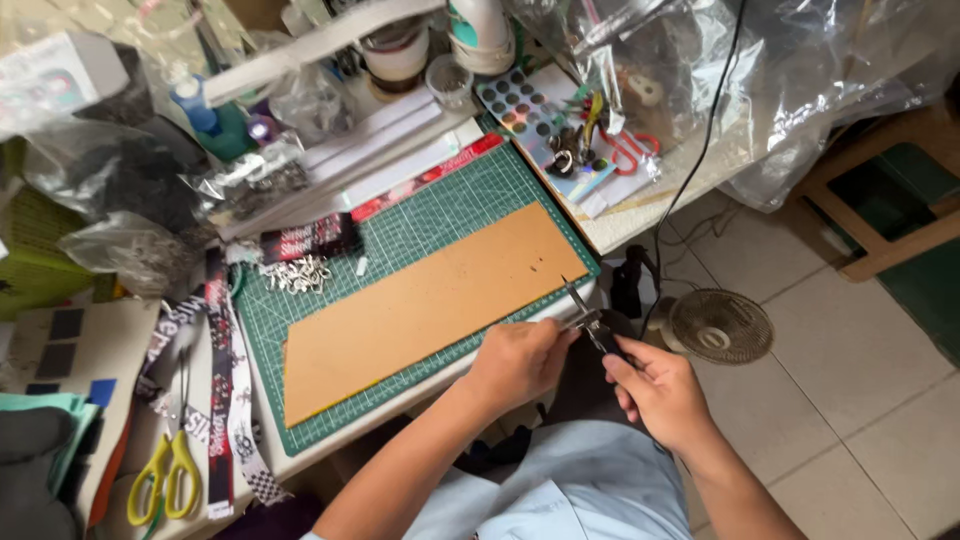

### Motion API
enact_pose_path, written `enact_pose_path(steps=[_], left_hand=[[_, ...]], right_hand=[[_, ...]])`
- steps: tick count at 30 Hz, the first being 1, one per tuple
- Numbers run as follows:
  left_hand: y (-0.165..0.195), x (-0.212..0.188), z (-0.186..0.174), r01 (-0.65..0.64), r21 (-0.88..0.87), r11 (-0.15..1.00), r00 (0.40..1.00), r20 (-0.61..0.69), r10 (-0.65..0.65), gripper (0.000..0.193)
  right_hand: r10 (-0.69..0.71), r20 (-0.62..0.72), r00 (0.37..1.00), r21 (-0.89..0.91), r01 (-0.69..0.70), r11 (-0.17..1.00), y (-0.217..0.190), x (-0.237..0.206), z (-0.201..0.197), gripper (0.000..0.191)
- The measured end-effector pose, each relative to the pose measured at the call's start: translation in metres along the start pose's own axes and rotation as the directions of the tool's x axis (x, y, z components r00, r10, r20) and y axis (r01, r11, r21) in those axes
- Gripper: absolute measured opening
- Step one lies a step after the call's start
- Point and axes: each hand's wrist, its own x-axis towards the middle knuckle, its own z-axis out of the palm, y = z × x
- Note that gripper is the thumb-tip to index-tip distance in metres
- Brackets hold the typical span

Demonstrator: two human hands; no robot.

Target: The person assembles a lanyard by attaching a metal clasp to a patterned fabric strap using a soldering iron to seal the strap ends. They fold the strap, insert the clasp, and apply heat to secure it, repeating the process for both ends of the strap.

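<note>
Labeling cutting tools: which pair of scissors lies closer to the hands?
The red-handled scissors on the paper at the table's far right; the yellow-handled scissors lie at the table's far left end, beside the printed ribbons.

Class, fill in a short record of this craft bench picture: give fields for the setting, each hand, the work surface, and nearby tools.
Setting: cluttered craft table beside a tiled floor
Left hand: pinches something small at the pliers' jaws; what it is cannot be told
Right hand: grips the dark handles of slim metal pliers
Work surface: green gridded cutting mat with a tan rectangular board on it
Nearby tools: yellow-handled scissors, pile of small silver metal clasps, printed ribbon straps
Floor: small round fan
</note>
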Motion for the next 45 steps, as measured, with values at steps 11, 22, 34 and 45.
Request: enact_pose_path(steps=[11, 22, 34, 45], left_hand=[[0.008, 0.01, -0.005, 0.212, 0.079, 0.974, 0.973, -0.114, -0.202, 0.024], [0.005, 0.008, -0.007, -0.085, 0.093, 0.992, 0.99, -0.102, 0.094, 0.005], [0.002, 0.004, -0.007, -0.023, 0.136, 0.99, 0.981, -0.189, 0.049, 0.011], [0.001, 0.008, -0.005, -0.109, 0.178, 0.978, 0.974, -0.177, 0.141, 0.007]], right_hand=[[0.06, 0.15, 0.987, 0.148, -0.082, 0.986, -0.012, -0.007, -0.003, 0.03], [0.134, 0.359, 0.924, 0.379, -0.276, 0.883, -0.029, -0.01, -0.012, 0.032], [0.162, 0.615, 0.771, 0.504, -0.543, 0.671, -0.034, 0.0, -0.014, 0.03], [0.053, 0.778, 0.626, 0.535, -0.705, 0.465, -0.027, 0.006, -0.02, 0.029]])
